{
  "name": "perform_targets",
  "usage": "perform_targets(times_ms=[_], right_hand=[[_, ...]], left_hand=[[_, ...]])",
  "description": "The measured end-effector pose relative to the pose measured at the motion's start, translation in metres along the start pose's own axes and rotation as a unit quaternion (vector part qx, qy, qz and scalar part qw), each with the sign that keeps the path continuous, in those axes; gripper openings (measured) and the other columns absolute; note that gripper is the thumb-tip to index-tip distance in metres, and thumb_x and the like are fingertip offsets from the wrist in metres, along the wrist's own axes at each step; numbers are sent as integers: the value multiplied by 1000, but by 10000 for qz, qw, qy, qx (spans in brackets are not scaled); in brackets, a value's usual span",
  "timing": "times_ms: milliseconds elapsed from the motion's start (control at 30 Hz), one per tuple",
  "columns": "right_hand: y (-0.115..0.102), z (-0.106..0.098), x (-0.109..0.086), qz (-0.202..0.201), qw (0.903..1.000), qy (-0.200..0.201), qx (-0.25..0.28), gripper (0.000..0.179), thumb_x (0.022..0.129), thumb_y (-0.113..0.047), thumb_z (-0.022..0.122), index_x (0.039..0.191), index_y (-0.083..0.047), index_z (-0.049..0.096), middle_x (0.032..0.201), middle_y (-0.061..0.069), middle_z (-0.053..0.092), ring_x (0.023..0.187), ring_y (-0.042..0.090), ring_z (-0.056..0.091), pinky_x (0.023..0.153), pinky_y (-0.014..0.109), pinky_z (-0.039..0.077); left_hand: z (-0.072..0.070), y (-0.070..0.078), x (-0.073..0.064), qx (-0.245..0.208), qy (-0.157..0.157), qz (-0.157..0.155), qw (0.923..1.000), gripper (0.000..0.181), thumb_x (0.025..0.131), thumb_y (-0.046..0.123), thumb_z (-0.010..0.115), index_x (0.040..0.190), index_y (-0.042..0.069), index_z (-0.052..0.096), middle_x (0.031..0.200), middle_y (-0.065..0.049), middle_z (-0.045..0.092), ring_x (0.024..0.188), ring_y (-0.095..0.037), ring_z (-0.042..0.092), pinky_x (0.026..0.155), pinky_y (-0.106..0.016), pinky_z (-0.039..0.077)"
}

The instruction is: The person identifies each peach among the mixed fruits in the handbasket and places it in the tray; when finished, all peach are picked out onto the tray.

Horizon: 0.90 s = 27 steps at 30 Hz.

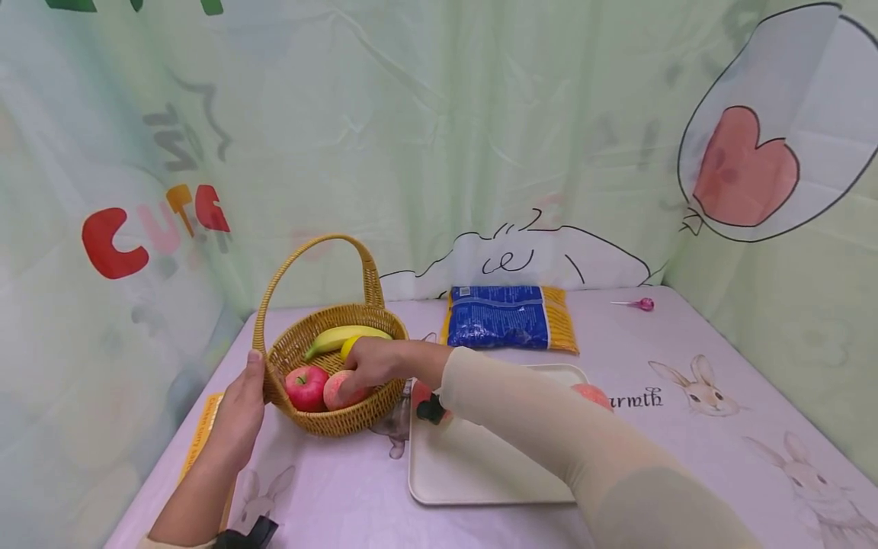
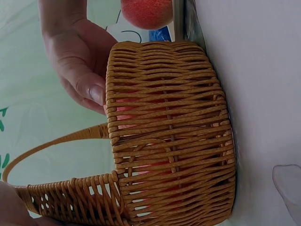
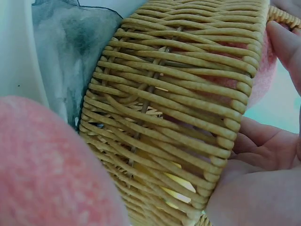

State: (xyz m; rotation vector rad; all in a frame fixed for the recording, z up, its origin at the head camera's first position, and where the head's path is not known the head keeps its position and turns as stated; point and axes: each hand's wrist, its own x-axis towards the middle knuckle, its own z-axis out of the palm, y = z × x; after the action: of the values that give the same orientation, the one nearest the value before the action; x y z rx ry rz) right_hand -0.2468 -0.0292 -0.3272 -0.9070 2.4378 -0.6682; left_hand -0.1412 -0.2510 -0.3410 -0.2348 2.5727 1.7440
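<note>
A wicker basket (image 1: pixel 336 423) with an arched handle stands on the left of the table. My left hand (image 1: pixel 240 412) grips the basket at the foot of its handle; some of its fingers are hidden. My right hand (image 1: pixel 376 361) reaches inside over the right rim, its thumb and fingers about a peach (image 1: pixel 338 390); in the right wrist view the thumb touches this peach (image 3: pixel 265 70). Beside it sits a red apple (image 1: pixel 306 387). Behind these lie a banana (image 1: pixel 343 335) and a yellow rounded thing (image 1: pixel 348 347), partly covered by the right hand.
Right of the basket is a pale tray (image 1: pixel 494 476) bearing a peach (image 3: pixel 51 169), partly hidden by my right arm. Another peach (image 1: pixel 591 395) shows past the sleeve. Farther back lie a blue and yellow packet (image 1: pixel 499 316) and a lollipop (image 1: pixel 645 304). A yellow packet (image 1: pixel 202 427) lies at left.
</note>
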Motion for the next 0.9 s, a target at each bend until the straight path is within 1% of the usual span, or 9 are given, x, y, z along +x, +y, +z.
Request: perform_targets(times_ms=[67,200,300,367,467,600,667,800,900], right_hand=[[1,-1,-2,-6,9998,25,187,46,89,-40,80,63,-18,49,62,-6,36,65,9,42,59,22,32],[5,-3,-4,-129,9982,128,579,41,90,-37,80,66,-18,52,64,-6,43,69,9,47,61,23,36],[7,-5,-6,-283,9960,207,826,41,89,-35,80,65,-19,51,63,-8,42,67,10,45,60,23,35],[8,-6,-8,-373,9946,254,930,43,89,-34,81,64,-20,48,62,-8,39,65,10,42,60,24,33],[10,-8,-11,-464,9936,291,989,39,90,-34,80,66,-19,53,62,-9,40,65,10,42,60,24,33],[14,-12,-15,-508,9918,395,1103,24,90,-37,80,79,-18,69,69,-9,52,72,9,48,63,23,39],[15,-14,-18,-493,9895,451,1285,19,90,-37,80,88,-19,74,74,-8,57,76,9,50,65,23,42],[19,-18,-23,-507,9843,555,1596,19,90,-33,80,91,-16,74,75,-7,56,76,10,50,65,24,42],[21,-21,-28,-491,9817,630,1731,20,91,-32,80,97,-14,75,78,-6,59,78,10,52,69,25,46]], left_hand=[[0,0,0,8,-8,-39,10000,91,103,72,15,167,8,6,174,-18,11,160,-40,14,127,-59,15],[0,0,-1,2,-26,-87,10000,92,102,74,14,167,9,4,174,-18,10,160,-41,13,127,-60,15],[0,1,-1,-14,-30,-85,10000,92,102,74,14,167,9,4,174,-18,9,160,-41,12,127,-60,14],[0,1,-1,-18,-31,-54,10000,92,103,73,14,167,8,4,174,-18,9,160,-41,13,127,-60,15],[0,0,0,4,-15,-23,10000,91,103,72,15,167,8,5,174,-18,10,160,-40,13,127,-59,15],[0,0,0,6,8,-19,10000,92,103,73,16,167,8,6,174,-18,11,160,-40,13,127,-59,15],[0,1,0,-7,6,-52,10000,93,102,74,16,167,9,6,174,-18,11,160,-41,13,127,-60,14],[0,1,-1,-17,-12,-97,10000,93,101,75,15,167,9,5,174,-18,10,160,-41,13,127,-60,15],[0,1,-1,2,-22,-103,9999,93,102,74,14,167,9,5,174,-18,10,160,-41,13,127,-60,15]])
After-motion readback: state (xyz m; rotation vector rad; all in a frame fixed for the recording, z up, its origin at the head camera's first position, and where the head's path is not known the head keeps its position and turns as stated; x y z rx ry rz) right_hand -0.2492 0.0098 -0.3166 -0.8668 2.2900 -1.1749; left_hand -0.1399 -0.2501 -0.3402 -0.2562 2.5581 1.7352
